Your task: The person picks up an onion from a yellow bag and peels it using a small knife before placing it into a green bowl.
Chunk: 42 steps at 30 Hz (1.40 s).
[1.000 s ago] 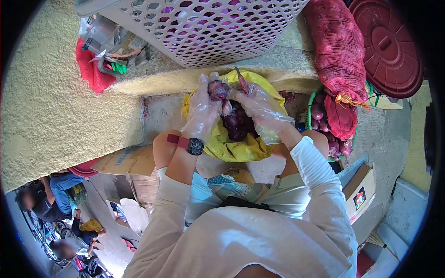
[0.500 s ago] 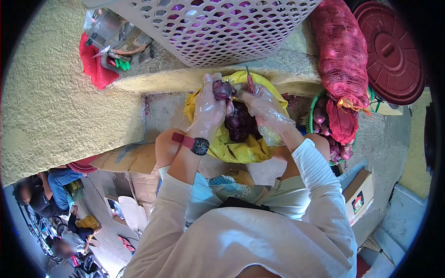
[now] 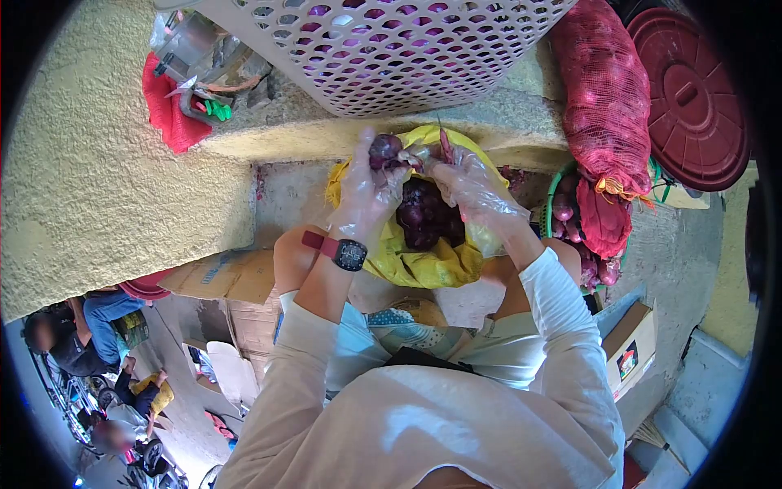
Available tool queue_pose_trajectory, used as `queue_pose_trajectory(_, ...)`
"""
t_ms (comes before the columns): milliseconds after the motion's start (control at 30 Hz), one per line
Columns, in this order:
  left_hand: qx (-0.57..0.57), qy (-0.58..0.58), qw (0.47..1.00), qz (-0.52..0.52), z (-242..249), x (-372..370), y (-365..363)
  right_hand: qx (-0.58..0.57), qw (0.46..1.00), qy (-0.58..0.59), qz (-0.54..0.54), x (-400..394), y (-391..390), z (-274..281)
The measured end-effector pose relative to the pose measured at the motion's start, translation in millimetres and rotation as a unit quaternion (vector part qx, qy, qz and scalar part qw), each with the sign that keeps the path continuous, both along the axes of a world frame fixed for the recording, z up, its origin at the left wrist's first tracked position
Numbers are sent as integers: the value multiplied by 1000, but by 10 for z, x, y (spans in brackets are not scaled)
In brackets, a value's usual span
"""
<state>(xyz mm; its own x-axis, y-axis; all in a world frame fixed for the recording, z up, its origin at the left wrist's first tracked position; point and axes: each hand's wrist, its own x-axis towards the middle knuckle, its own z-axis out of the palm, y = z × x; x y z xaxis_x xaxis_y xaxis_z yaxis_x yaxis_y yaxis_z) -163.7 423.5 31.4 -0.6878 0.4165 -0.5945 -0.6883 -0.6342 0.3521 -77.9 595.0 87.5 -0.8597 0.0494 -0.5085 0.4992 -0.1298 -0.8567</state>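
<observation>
My left hand (image 3: 365, 183), in a clear plastic glove, is closed around a purple-red onion (image 3: 384, 150). Loose skin hangs beside the onion, between my two hands. My right hand (image 3: 474, 186), gloved the same way, grips a small red-handled knife (image 3: 445, 147) whose thin dark end points up past my fingers; the rest of it is hidden in the grip. The right fingertips meet the onion's skin. Below both hands stands an open yellow sack (image 3: 432, 271) between my knees, with dark red onions (image 3: 421, 213) in it.
A pale perforated basket (image 3: 342, 96) of onions stands on the ledge ahead. To the right are a red mesh sack of onions (image 3: 604, 98), a dark red lid (image 3: 687, 94) and a green-rimmed basket (image 3: 547, 196). Cardboard (image 3: 232, 279) and two people sit at left.
My left hand has turned the onion, and more of its smooth, shiny surface shows. My right hand has shifted slightly right, and loose skin now shows between the hands.
</observation>
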Motion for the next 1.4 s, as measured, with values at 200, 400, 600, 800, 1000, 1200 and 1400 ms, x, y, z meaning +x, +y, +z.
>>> queue_pose_trajectory(200,101,-35,994,-1,-63,-40,-84,9,1000,0,26,39,11,209)
queue_pose_trajectory(400,-4,-35,998,47,4,-105,-65,107,986,-67,111,10,92,241)
queue_pose_trajectory(600,-27,-37,999,-28,37,-75,-75,203,972,106,55,-7,-25,-111)
queue_pose_trajectory(800,62,7,989,-135,64,-4,-71,172,969,175,5,-41,-50,-103)
queue_pose_trajectory(1000,-3,36,994,-101,-32,42,-32,183,975,122,40,-41,-36,-53)
queue_pose_trajectory(1200,-60,23,996,-56,255,76,17,155,977,80,121,8,-18,130)
queue_pose_trajectory(1400,73,-10,995,-70,19,-52,-116,129,984,114,38,-43,-33,21)
